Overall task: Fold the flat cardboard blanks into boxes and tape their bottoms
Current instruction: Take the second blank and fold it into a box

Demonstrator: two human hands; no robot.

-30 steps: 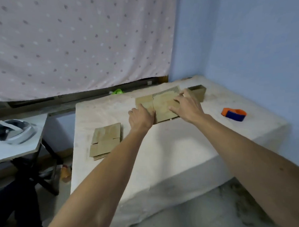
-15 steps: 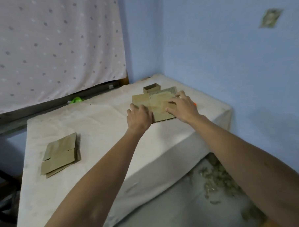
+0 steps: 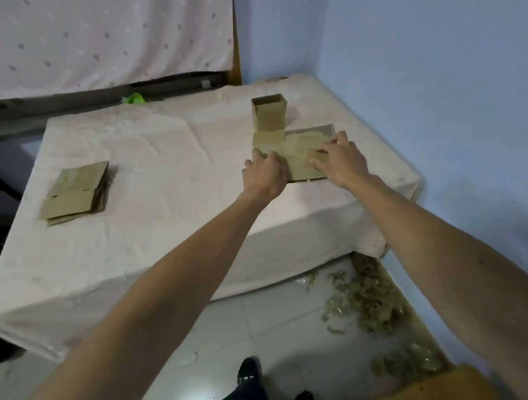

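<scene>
A flat cardboard blank (image 3: pixel 298 154) lies on the white-covered table (image 3: pixel 167 165), far right. My left hand (image 3: pixel 265 172) grips its near left edge, fingers curled over it. My right hand (image 3: pixel 341 161) presses on its right part with the fingers spread across the flaps. Just behind the blank stands an upright folded box (image 3: pixel 269 114), open at the top. A stack of flat blanks (image 3: pixel 77 191) rests on the table's left side. The tape dispenser is not in sight.
Blue walls close in behind and to the right of the table. A dotted cloth (image 3: pixel 106 32) hangs at the back left, with a green object (image 3: pixel 135 98) below it. Shredded scraps (image 3: pixel 373 301) litter the tiled floor at right. My shoes (image 3: pixel 249 373) show near the bottom edge.
The view has swung right and downward, so the table sits lower left and the floor shows. Both hands remain on the same blank; the orange tape dispenser has dropped out of sight.
</scene>
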